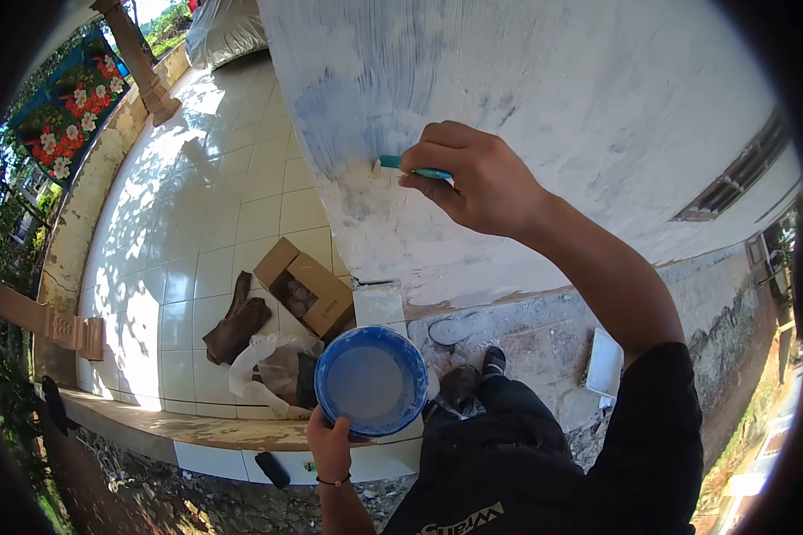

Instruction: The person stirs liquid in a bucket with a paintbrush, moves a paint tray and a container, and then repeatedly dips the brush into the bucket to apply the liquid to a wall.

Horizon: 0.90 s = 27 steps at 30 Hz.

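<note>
My right hand [473,174] is closed round the teal handle of a paintbrush [430,173], its bristle end right at the wall [526,80]. Blue-grey streaks run over the whitish surface above and left of the brush, and a bare patch shows below it. Low in the view, my left hand [332,446] grips the rim of a blue bucket [326,392], thumb over the edge. Pale, whitish-blue liquid [366,383] lies inside the bucket. The fingers under the bucket are mostly hidden.
On the tiled floor [214,214] left of the bucket lie an open cardboard box [326,294], a brown cloth [238,330] and clear plastic [268,366]. A black object [272,470] rests on the ledge. A white container [604,361] stands right of my legs.
</note>
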Tool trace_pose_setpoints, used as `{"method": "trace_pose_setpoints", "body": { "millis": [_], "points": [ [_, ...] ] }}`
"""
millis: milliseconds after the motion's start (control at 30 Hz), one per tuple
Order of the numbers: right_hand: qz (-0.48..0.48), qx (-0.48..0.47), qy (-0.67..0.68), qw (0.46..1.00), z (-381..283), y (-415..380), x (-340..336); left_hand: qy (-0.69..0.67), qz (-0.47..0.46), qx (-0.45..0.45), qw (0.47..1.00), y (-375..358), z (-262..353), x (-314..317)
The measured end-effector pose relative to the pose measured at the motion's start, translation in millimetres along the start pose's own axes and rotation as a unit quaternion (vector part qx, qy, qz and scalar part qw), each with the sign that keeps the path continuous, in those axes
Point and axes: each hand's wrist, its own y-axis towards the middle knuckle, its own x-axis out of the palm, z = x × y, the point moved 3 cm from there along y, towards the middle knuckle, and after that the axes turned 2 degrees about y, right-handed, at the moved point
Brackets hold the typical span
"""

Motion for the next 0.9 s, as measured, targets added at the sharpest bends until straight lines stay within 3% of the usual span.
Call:
{"method": "trace_pose_setpoints", "body": {
  "millis": [200, 300, 467, 633, 833, 900],
  "points": [
    [0.054, 0.007, 0.007, 0.998, -9.8, 23.1, -56.0, -0.011, -0.018, -0.031, 0.999, 5.3, 10.3, 19.3],
    [0.121, -0.072, -0.024, 0.99, -27.8, 17.2, -68.8, -0.021, -0.024, -0.021, 0.999, 10.5, 12.7, 29.5],
    [0.137, -0.223, -0.212, 0.942, -35.9, -38.6, 0.9, -0.023, -0.036, -0.033, 0.999, 14.3, 22.6, 43.2],
    [0.071, -0.225, -0.285, 0.929, -7.1, -105.6, 85.8, -0.024, -0.035, -0.006, 0.999, 17.6, 17.9, 42.7],
    [0.029, -0.228, -0.243, 0.942, -0.3, -151.6, 128.5, -0.016, -0.025, -0.04, 0.999, 4.9, 5.8, 24.9],
    [0.016, -0.232, -0.242, 0.942, 1.9, -162.4, 134.6, 0.003, -0.016, 0.016, 1.0, 7.1, -10.2, 13.9]
  ]
}}
